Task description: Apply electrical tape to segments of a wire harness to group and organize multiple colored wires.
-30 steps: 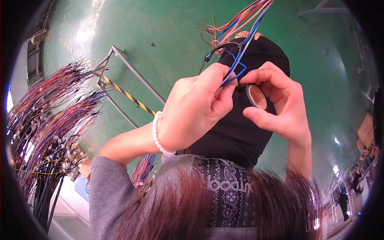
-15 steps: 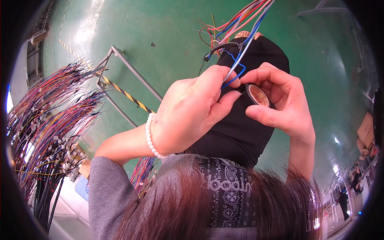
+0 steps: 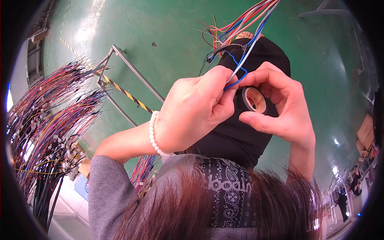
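Observation:
My left hand [image 3: 192, 110], a pearl bracelet [image 3: 152, 134] at its wrist, is closed in a pinch on a blue wire [image 3: 243, 75] and a pale grey wire [image 3: 249, 53]. These run up into a loose bundle of red, white and blue wires [image 3: 250, 20] beyond the hands. A small roll of tape [image 3: 260, 101] with a dark outer edge sits within the curl of my right hand [image 3: 288, 106]. That hand's index fingertip meets the wires beside my left fingers, while its thumb is apart from them below the roll. Whether a strip of tape joins roll and wires is hidden.
Thick bunches of multicoloured wires [image 3: 52, 120] hang at the left. Near them stand a metal frame [image 3: 136, 72] and a yellow-black striped bar [image 3: 128, 95]. My black-clad legs [image 3: 244, 136] are beneath the hands, above a green floor [image 3: 172, 36]. Cardboard boxes [image 3: 366, 130] lie far right.
The tape roll has shifted slightly left and turned to show more of its open middle. My left thumb has closed in against the fingers, and the wires have moved slightly right.

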Available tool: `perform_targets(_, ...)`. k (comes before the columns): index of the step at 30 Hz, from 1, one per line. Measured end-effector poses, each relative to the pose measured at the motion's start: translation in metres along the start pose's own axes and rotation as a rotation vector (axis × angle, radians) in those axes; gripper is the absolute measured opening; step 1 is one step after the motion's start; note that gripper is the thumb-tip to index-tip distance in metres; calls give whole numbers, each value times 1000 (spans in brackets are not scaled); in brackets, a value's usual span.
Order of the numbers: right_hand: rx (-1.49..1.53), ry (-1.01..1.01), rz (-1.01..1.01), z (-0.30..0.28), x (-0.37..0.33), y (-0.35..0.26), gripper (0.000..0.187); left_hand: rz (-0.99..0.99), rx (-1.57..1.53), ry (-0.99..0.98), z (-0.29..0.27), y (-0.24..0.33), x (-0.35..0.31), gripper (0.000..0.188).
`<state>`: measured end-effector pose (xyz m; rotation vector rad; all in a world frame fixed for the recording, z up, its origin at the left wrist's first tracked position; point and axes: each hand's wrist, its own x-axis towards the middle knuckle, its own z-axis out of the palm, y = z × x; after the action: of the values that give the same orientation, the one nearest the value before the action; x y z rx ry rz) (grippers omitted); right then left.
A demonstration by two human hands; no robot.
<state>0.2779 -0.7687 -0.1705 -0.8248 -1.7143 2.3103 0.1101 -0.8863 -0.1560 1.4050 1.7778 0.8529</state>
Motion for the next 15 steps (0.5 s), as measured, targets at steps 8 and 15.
perform_targets(8,182,-42,172,-3,-14,-2,44,-55,-66,-42,-1,5,2,11)
perform_targets(15,527,-56,264,-7,-19,15,64,-398,-383,-201,-12,13,4,9)
